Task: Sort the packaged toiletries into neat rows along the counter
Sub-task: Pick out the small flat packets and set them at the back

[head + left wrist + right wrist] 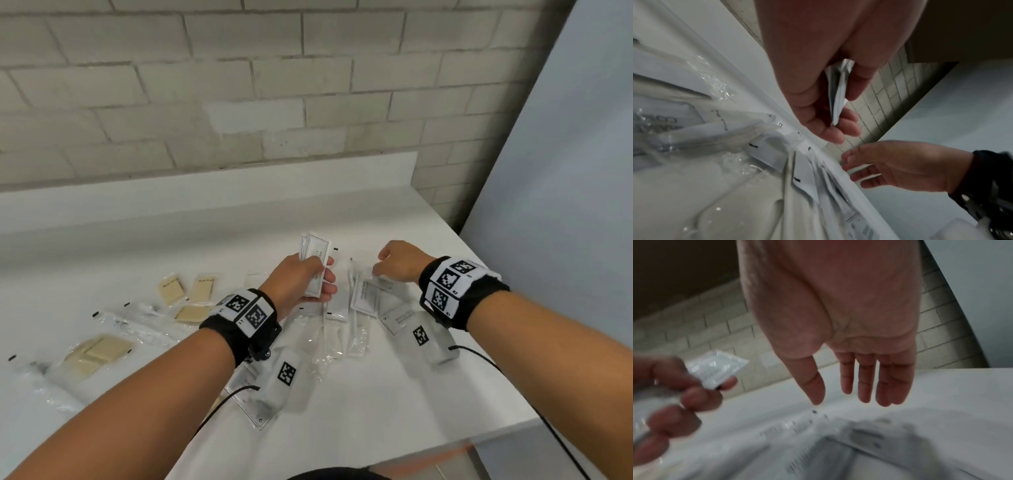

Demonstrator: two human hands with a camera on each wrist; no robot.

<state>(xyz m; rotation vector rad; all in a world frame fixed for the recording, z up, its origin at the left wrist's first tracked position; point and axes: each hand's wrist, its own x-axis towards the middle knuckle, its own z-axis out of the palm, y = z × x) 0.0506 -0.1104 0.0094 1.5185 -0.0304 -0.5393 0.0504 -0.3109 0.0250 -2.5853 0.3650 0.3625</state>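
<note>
My left hand (308, 281) grips a small stack of white sachets (317, 262) upright above the white counter (171, 246); the left wrist view shows the sachets (837, 97) pinched between thumb and fingers, and the right wrist view shows them (715, 368) at the left edge. My right hand (394, 263) hovers with straight, relaxed fingers (865, 382) just over a loose heap of white sachets (368, 298) and clear-wrapped white items (356, 329), holding nothing. Tan packets (186, 291) lie to the left.
A brick wall (239, 85) and a low white backsplash (205, 185) close off the back. A pale panel (565, 171) stands at the right. The counter's front edge (445, 445) runs near my arms. Clear-wrapped items (137, 322) and a bag of tan packets (96, 353) lie far left.
</note>
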